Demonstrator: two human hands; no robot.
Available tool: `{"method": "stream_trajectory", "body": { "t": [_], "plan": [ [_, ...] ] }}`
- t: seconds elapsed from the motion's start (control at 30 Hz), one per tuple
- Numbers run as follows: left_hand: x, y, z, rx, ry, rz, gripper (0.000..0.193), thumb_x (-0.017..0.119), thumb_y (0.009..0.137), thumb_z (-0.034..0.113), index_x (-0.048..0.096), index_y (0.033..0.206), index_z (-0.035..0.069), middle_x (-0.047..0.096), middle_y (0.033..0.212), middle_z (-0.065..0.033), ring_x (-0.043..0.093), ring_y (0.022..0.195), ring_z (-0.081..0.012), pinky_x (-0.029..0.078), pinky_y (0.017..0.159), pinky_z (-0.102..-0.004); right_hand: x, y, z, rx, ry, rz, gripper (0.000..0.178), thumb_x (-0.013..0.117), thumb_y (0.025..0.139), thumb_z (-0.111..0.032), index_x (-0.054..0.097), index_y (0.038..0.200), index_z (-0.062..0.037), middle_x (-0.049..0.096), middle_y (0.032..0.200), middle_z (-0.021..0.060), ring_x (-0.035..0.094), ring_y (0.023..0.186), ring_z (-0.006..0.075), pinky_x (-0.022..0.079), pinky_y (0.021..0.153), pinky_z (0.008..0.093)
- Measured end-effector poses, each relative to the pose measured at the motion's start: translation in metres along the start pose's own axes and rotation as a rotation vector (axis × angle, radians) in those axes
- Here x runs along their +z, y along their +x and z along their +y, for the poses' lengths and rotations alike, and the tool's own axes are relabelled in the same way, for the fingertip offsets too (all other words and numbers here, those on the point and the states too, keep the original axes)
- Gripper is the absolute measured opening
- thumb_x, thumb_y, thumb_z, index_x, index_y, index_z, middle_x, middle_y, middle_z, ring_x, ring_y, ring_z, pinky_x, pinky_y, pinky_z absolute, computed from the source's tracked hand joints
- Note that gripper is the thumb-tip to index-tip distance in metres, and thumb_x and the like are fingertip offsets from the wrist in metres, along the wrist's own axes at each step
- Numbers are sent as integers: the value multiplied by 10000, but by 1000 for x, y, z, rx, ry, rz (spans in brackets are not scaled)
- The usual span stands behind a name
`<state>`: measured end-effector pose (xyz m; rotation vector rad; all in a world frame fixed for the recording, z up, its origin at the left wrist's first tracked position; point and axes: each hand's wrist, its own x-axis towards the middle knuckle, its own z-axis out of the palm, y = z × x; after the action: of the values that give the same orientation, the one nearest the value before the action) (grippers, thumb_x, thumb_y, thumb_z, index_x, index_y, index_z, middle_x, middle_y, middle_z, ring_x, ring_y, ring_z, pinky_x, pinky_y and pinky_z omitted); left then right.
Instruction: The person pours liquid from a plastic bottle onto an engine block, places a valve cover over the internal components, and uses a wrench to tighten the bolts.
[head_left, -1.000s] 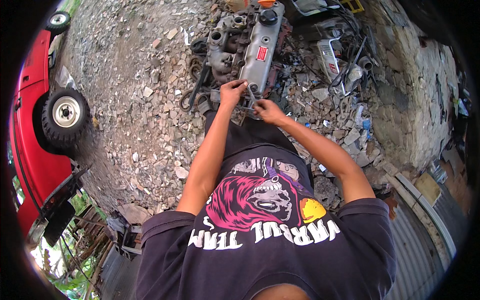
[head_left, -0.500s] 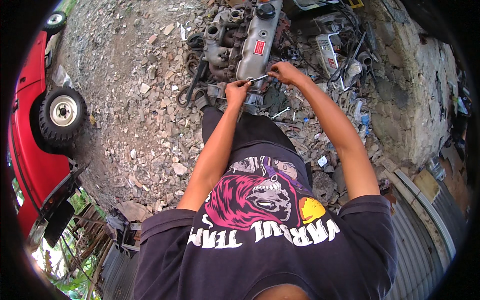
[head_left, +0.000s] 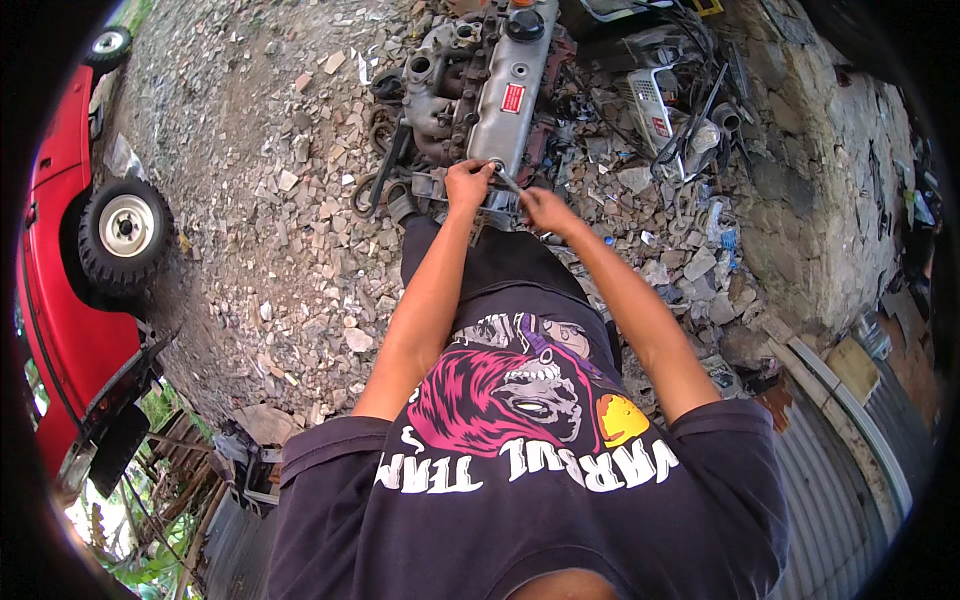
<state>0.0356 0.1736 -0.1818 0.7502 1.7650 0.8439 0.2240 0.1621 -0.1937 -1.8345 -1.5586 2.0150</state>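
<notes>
An engine with a long silver valve cover lies ahead of me, its near end by my hands. My right hand is closed around the handle of a wrench, which slants from the cover's near end toward me. With fingers pinched together, my left hand stays at the wrench's far end, by a round fitting on the cover. My fingers partly hide that fitting and the wrench head. A black cap sits on the cover's far end, and a rusty manifold runs along its left side.
Rubble and stones cover the ground. A red vehicle with a knobbly tyre stands at left. Right of the engine lie scrap parts and a white grille, beside a stone wall. Corrugated sheets lie at lower right.
My right hand has swung toward me and left, turning the wrench from pointing right to slanting nearer my body. My left hand has barely moved. My right arm now covers where another wrench lay.
</notes>
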Motion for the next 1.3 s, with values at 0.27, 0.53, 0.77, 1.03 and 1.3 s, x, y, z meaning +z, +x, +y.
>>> {"method": "stream_trajectory", "body": {
  "t": [0.27,0.53,0.77,1.03,1.3],
  "plan": [
    [-8,14,16,-5,183,-141,250,698,817,221,705,905,-13,663,678,-63,608,570,-111,472,545,-262,80,-14,-45,-82,649,-186,223,385,1000,-191,439,1075,12,635,828,134,638,668,232,548,603,353],
    [-45,9,16,-6,-60,-191,262,683,856,275,665,888,15,619,672,-12,548,560,-72,422,502,-237,14,-21,-45,-233,-139,-7,387,497,954,-342,605,1088,5,666,860,178,654,735,249,506,689,385],
    [-27,-2,-2,120,0,-232,274,661,868,244,657,872,-30,658,727,-74,590,598,-107,466,543,-274,-84,-8,-76,-384,-623,-120,308,571,903,-331,665,1095,-109,668,983,177,637,899,359,496,779,419],
    [5,-3,-14,-54,-37,-52,227,663,868,201,650,880,-26,643,703,-58,593,571,-109,454,500,-266,-97,31,-102,-384,-931,-37,287,626,858,-341,686,1075,-162,672,1009,140,626,934,349,499,794,439],
    [6,-7,-2,-83,1,-52,213,667,856,173,663,913,-31,677,752,-84,657,615,-141,507,519,-265,-95,47,-54,-301,-646,-64,321,629,863,-379,689,1065,-137,688,989,123,657,907,286,505,776,400]
  ]
}}
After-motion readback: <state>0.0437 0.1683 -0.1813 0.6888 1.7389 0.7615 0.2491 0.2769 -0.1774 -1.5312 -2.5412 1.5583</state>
